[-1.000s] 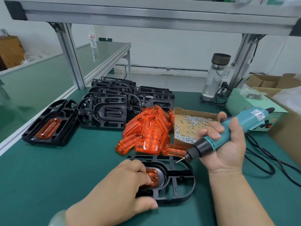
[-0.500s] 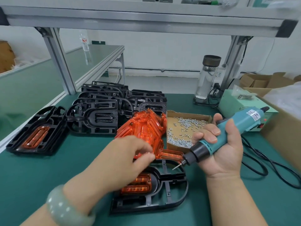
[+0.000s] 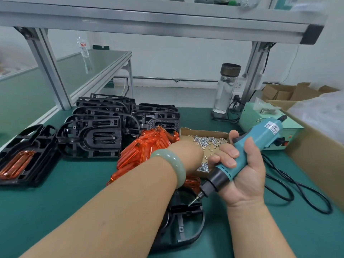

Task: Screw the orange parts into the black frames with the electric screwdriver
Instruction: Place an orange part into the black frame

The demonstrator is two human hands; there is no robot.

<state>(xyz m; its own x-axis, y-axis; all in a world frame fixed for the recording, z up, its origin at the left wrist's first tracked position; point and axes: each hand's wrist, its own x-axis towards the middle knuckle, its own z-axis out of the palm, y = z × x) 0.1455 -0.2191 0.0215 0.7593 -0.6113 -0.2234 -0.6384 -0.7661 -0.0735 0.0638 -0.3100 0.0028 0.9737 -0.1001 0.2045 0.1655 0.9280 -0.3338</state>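
My right hand grips the teal electric screwdriver, its bit pointing down-left over a black frame that lies on the green mat in front of me. My forearm hides most of that frame. My left hand, with a jade bangle on the wrist, reaches across into the cardboard box of screws. Its fingers are hidden behind my right hand. A heap of orange parts lies just left of the screw box.
Stacked black frames stand behind the orange heap. A frame with an orange part fitted lies at the far left. A glass bottle, a green power unit, a large carton and the black cable occupy the right.
My left hand left the front frame, passed over the orange heap and reached right into the screw box. The screwdriver stayed about where it was.
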